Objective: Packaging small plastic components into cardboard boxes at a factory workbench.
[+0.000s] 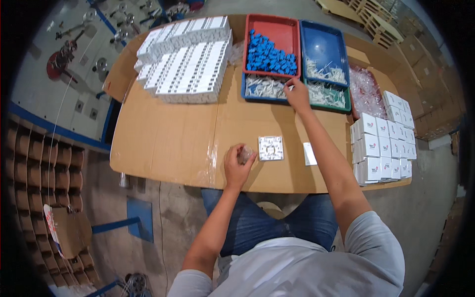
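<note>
Head view: left hand [238, 166] grips a small clear plastic bag [245, 154] at centre; right hand [297, 95] pinches white pieces in the blue tray [267, 88]; white cartons [383, 143] stack at right on the cardboard tabletop [168, 133].

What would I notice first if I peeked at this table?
Probably the red tray at the far edge, heaped with bright blue pieces. Next, the stacks of white boxes at far left. Nearer, the right hand reaches into a tray of white bits, while the left hand holds something small and clear.
</note>
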`<state>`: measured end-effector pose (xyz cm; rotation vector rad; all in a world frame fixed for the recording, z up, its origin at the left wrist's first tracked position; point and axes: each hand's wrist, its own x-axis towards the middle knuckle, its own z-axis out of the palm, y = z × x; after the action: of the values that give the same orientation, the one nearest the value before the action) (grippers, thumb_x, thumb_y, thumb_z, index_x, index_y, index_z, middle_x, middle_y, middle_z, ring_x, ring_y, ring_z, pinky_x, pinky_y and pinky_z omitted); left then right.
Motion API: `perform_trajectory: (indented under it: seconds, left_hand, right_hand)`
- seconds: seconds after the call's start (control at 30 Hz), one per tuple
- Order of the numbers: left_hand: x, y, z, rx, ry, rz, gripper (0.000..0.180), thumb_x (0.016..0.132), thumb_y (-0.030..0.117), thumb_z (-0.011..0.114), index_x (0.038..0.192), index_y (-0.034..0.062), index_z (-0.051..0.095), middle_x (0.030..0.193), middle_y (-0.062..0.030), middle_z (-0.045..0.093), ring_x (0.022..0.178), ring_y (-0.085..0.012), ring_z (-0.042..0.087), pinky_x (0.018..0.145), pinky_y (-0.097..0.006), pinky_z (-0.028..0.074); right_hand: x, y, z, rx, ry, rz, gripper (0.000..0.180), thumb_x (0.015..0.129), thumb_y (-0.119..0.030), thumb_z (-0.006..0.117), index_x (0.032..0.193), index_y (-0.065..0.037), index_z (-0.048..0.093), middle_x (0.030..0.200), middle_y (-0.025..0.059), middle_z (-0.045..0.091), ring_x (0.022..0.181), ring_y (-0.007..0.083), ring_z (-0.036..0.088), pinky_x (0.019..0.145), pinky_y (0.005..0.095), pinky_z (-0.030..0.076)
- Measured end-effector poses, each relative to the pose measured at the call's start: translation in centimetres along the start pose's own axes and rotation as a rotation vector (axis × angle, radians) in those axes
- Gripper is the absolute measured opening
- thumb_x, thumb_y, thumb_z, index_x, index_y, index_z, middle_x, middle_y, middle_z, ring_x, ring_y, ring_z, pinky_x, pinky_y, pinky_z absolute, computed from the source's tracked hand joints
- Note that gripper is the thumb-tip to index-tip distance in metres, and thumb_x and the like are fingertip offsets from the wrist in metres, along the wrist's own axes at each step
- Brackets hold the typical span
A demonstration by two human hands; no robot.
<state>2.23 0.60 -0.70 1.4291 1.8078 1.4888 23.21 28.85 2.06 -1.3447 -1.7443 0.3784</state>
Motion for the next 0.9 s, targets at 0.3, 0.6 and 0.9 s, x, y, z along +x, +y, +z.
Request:
perform_trajectory:
  seconds: [0.3, 0.6, 0.9]
  left_hand:
    - [0.4, 0.4, -0.5, 0.036, -0.037, 0.070, 0.046, 0.079, 0.030, 0.089, 0.111, 0.0049, 0.068, 0.096, -0.0090, 0.067, 0.088, -0.0279, 0.065, 0.080, -0.041, 0.051]
    - [0.0, -1.0, 0.4, -0.060, -0.051, 0.116, 0.039, 0.079, 0.015, 0.088, 0.111, 0.0040, 0.069, 0.099, -0.0114, 0.068, 0.090, -0.0283, 0.066, 0.082, -0.038, 0.053]
    - [-0.3, -1.6, 0.6, -0.174, -0.057, -0.069, 0.031, 0.088, 0.016, 0.085, 0.109, -0.0005, 0.069, 0.088, -0.0064, 0.070, 0.078, -0.0145, 0.065, 0.073, -0.030, 0.053]
  right_hand:
    - [-16.8, -9.6, -2.0, 0.703, -0.510, 0.346, 0.009, 0.094, -0.003, 0.073, 0.101, -0.001, 0.070, 0.088, -0.0011, 0.069, 0.076, 0.0046, 0.058, 0.067, 0.0218, 0.047]
    - [-19.5, -10.8, -1.8, 0.490, -0.539, 0.027, 0.019, 0.095, -0.017, 0.071, 0.096, 0.002, 0.074, 0.097, 0.0131, 0.064, 0.089, 0.0252, 0.065, 0.075, 0.0355, 0.052]
    - [-10.4, -0.8, -7.0, 0.267, -0.236, 0.259, 0.020, 0.095, -0.019, 0.069, 0.103, -0.003, 0.077, 0.091, 0.0113, 0.076, 0.079, 0.0173, 0.071, 0.073, 0.0336, 0.055]
